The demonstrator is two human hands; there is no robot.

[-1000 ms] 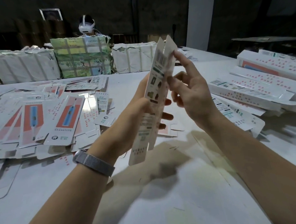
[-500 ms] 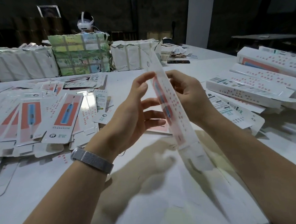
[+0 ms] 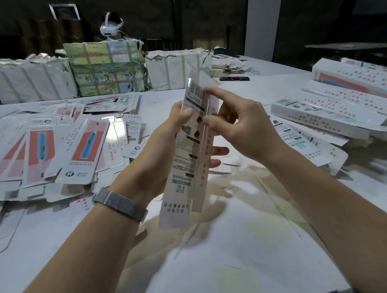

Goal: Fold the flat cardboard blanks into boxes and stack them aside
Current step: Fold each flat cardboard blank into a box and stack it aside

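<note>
I hold one long white cardboard blank [image 3: 182, 167] nearly upright above the table, its printed back panel with a barcode facing me. My left hand [image 3: 165, 145] grips its left edge, thumb on the front and fingers behind. My right hand [image 3: 238, 126] pinches the right edge near the top, forefinger stretched across the upper flap. The blank is partly opened into a sleeve. A heap of flat blanks [image 3: 53, 149] with red and blue toothbrush prints lies at the left. Folded boxes [image 3: 334, 114] are piled at the right.
Wrapped bundles [image 3: 105, 68] stand in a row along the far side of the white table [image 3: 238, 256]. A person wearing a headset [image 3: 111, 27] sits behind them. A dark phone [image 3: 233, 78] lies at the far middle. Loose flat blanks [image 3: 309, 144] lie under the folded boxes.
The blank has turned from its red front edge-on to its printed back panel facing me. Both hands shifted up its edges and now squeeze it open.
</note>
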